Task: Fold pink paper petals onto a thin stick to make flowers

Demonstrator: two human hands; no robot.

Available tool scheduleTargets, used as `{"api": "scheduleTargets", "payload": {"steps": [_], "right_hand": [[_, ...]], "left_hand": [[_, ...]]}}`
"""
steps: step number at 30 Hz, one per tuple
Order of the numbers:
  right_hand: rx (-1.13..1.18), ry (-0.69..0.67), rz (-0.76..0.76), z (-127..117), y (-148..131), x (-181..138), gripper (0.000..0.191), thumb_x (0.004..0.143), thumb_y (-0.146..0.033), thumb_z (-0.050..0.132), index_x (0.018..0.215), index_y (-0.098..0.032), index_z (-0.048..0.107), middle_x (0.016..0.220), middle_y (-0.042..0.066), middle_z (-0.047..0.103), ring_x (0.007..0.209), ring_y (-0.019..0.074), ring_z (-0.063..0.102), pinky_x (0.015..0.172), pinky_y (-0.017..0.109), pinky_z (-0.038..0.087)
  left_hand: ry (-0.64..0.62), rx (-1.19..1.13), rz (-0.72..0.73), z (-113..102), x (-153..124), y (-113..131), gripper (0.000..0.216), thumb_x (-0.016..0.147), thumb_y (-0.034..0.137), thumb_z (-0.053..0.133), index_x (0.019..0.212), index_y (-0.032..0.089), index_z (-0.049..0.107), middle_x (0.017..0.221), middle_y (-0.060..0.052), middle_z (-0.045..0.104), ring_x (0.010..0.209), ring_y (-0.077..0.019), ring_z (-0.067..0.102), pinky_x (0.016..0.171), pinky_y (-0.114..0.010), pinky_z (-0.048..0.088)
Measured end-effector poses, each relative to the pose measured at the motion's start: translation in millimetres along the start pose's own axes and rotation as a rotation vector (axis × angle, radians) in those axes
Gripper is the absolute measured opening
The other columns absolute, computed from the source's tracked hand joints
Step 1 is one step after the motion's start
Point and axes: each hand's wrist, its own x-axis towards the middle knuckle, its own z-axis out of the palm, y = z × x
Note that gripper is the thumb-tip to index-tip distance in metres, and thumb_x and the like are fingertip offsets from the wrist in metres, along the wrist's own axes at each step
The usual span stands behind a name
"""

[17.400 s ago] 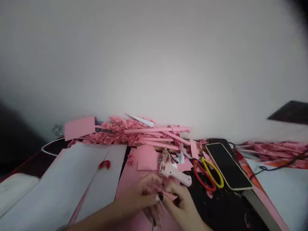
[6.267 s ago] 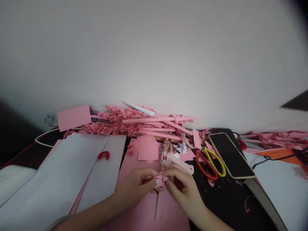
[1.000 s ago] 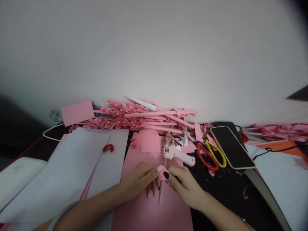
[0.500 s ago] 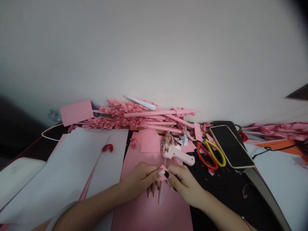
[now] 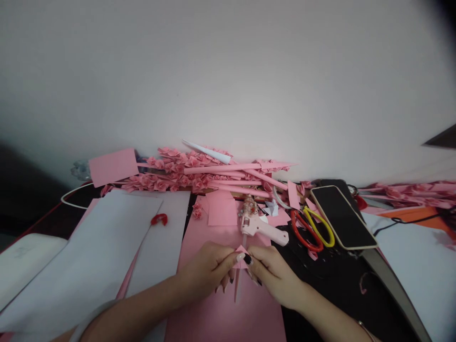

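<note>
My left hand (image 5: 208, 270) and my right hand (image 5: 272, 275) meet over a pink sheet (image 5: 228, 313) on the table. Both pinch one small folded pink paper piece (image 5: 242, 250) between thumb and fingertips. A thin pink paper stick (image 5: 236, 289) hangs down from that piece between the two hands. Just beyond my fingers lies a pink glue gun (image 5: 261, 230).
A heap of pink paper roses and rolled stems (image 5: 199, 178) lies along the wall. Scissors with red and yellow handles (image 5: 311, 229) and a dark phone (image 5: 342, 217) lie to the right. White sheets (image 5: 107, 247) with a small red piece (image 5: 159, 219) cover the left.
Over the last second the hands have barely shifted; the fingertips pinch the pink piece slightly closer together. Earlier the same piece was worked lower and nearer the glue gun.
</note>
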Motion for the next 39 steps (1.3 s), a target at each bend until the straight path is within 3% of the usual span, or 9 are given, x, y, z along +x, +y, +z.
{"api": "scheduleTargets", "payload": {"steps": [6,16,19,22,26,30,34,39], "right_hand": [[0.015,-0.001,0.029,-0.6,-0.6,0.2,0.041,0.096,-0.041,0.035,0.064,-0.017,0.044,0.053,-0.004,0.042,0.047,0.0081,0.038,0.045,0.02,0.029],[0.002,-0.02,0.005,0.4,-2.9,-1.0,0.041,0.096,-0.039,0.033,0.063,-0.018,0.042,0.053,-0.004,0.042,0.048,0.0088,0.039,0.047,0.021,0.029],[-0.051,0.008,0.014,0.5,-2.3,-1.2,0.038,0.096,-0.035,0.034,0.062,-0.018,0.039,0.053,-0.005,0.039,0.047,0.0087,0.036,0.046,0.022,0.027],[-0.151,0.121,0.012,-0.3,-2.0,-2.1,0.036,0.095,-0.032,0.034,0.062,-0.02,0.033,0.053,-0.006,0.032,0.046,0.0089,0.03,0.047,0.023,0.024],[-0.221,0.205,-0.038,0.1,-2.8,-4.3,0.034,0.095,-0.028,0.034,0.062,-0.02,0.029,0.054,-0.006,0.027,0.047,0.0095,0.028,0.049,0.025,0.023],[-0.221,0.075,-0.074,3.1,-6.6,-5.5,0.028,0.094,-0.026,0.035,0.067,-0.02,0.036,0.057,-0.005,0.034,0.051,0.0101,0.033,0.051,0.024,0.027],[-0.207,-0.044,-0.076,4.6,-9.2,-4.8,0.023,0.094,-0.027,0.035,0.076,-0.019,0.046,0.065,-0.003,0.043,0.058,0.0109,0.039,0.056,0.023,0.032],[-0.214,-0.112,-0.058,5.3,-4.9,-4.6,0.015,0.089,-0.026,0.044,0.079,-0.018,0.052,0.066,-0.002,0.047,0.057,0.0105,0.04,0.055,0.022,0.031]], "left_hand": [[-0.072,-0.098,0.08,-1.2,-0.6,5.2,0.036,0.088,0.042,0.046,0.069,0.013,0.057,0.056,0.0,0.059,0.045,-0.0074,0.051,0.043,-0.014,0.042],[-0.105,-0.2,0.018,-2.0,-1.1,2.0,0.045,0.089,0.045,0.042,0.062,0.012,0.056,0.046,0.001,0.051,0.037,-0.0064,0.047,0.038,-0.014,0.035],[-0.048,-0.156,0.014,-1.8,-1.2,0.3,0.048,0.09,0.047,0.037,0.061,0.013,0.054,0.045,0.002,0.049,0.037,-0.0069,0.045,0.037,-0.015,0.033],[0.052,-0.024,0.017,-1.8,-1.4,0.9,0.047,0.091,0.044,0.035,0.057,0.015,0.052,0.041,0.003,0.046,0.035,-0.0071,0.043,0.038,-0.016,0.033],[0.169,0.203,0.11,-2.4,-0.7,4.5,0.048,0.089,0.035,0.039,0.046,0.016,0.042,0.037,0.004,0.038,0.035,-0.0062,0.038,0.04,-0.018,0.026],[0.154,0.322,0.27,-1.8,-0.1,6.2,0.045,0.088,0.028,0.041,0.045,0.016,0.032,0.043,0.005,0.031,0.041,-0.0064,0.029,0.044,-0.021,0.021],[0.124,0.353,0.356,-0.7,-1.5,4.8,0.034,0.081,0.018,0.045,0.049,0.017,0.032,0.049,0.005,0.026,0.045,-0.0078,0.024,0.046,-0.022,0.022],[-0.002,0.376,0.407,-1.5,-4.9,9.3,0.01,0.066,0.009,0.048,0.063,0.018,0.05,0.057,0.002,0.047,0.052,-0.0103,0.038,0.051,-0.022,0.031]]}}
